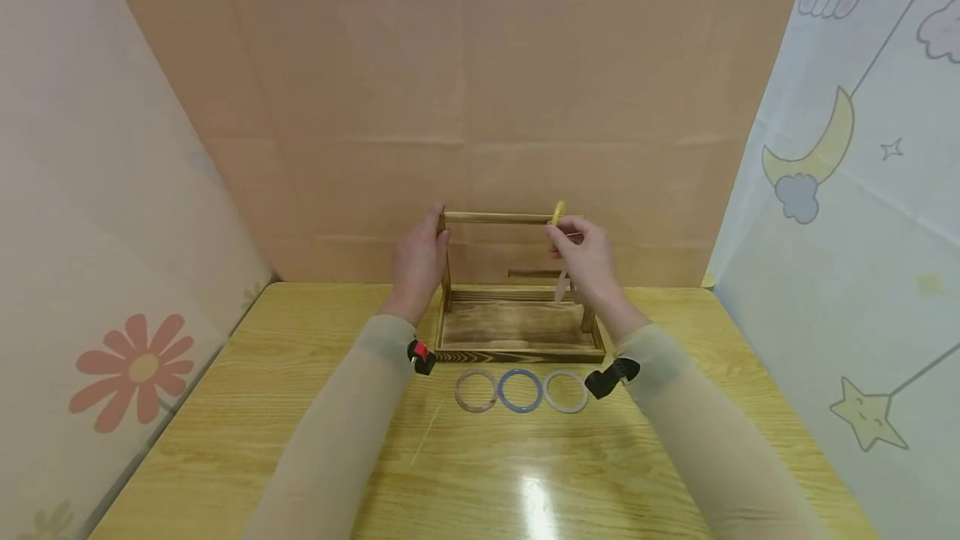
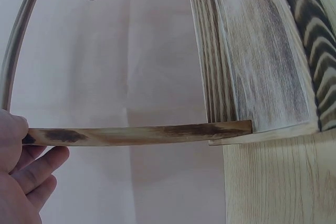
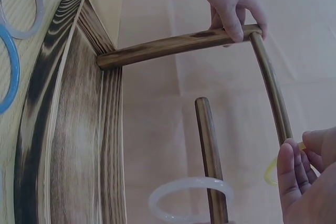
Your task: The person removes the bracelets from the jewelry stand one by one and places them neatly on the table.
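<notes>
Yellow ring (image 1: 558, 212) sits on the top rod (image 1: 495, 217) of the wooden rack (image 1: 517, 332), pinched at the fingertips of the right hand (image 1: 588, 257), while the left hand (image 1: 418, 263) grips the rack's upright post (image 3: 173, 45) at the rod's opposite end.

Five plastic bangle rings: three lie in a row on the table before the dark-stained wooden rack (image 1: 517, 332) — one brownish translucent ring (image 1: 476, 391), one blue ring (image 1: 520, 391), one pale clear ring (image 1: 566, 392) — plus one yellow ring (image 1: 558, 212) on its top bar and one white ring (image 3: 190, 199) on its lower peg.
</notes>
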A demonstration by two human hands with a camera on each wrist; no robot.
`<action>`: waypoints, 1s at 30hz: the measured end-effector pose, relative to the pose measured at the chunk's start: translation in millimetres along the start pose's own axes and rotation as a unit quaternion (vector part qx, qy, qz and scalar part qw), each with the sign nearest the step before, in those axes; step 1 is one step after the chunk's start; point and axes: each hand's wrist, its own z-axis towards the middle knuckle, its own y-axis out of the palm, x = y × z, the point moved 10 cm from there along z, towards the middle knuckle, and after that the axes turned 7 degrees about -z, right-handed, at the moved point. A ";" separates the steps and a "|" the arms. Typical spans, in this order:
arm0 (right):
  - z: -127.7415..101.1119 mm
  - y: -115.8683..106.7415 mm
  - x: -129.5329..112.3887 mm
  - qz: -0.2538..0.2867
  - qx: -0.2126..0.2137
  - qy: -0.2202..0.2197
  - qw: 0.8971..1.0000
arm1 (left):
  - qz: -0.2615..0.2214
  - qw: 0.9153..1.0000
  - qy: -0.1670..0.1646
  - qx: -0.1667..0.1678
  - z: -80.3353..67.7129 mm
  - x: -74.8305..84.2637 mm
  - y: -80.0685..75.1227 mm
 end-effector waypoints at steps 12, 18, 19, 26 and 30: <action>-4.4 -27.4 8.9 -0.030 0.008 0.005 0.999 | 0.009 1.000 -0.002 0.006 -4.6 5.5 -2.7; -8.7 -38.9 14.3 -0.009 0.017 0.002 1.000 | 0.014 1.000 -0.001 0.006 -4.7 6.4 -2.6; -9.5 -41.4 15.0 -0.002 0.019 0.002 1.000 | 0.016 1.000 0.000 0.006 -4.4 6.6 -2.4; -16.4 -58.8 18.2 0.021 0.039 0.003 0.999 | 0.021 1.000 -0.004 0.005 -3.7 7.6 -1.5; -22.9 -68.8 22.0 0.019 0.049 0.010 0.999 | 0.019 1.000 -0.005 0.004 -3.7 8.4 -1.3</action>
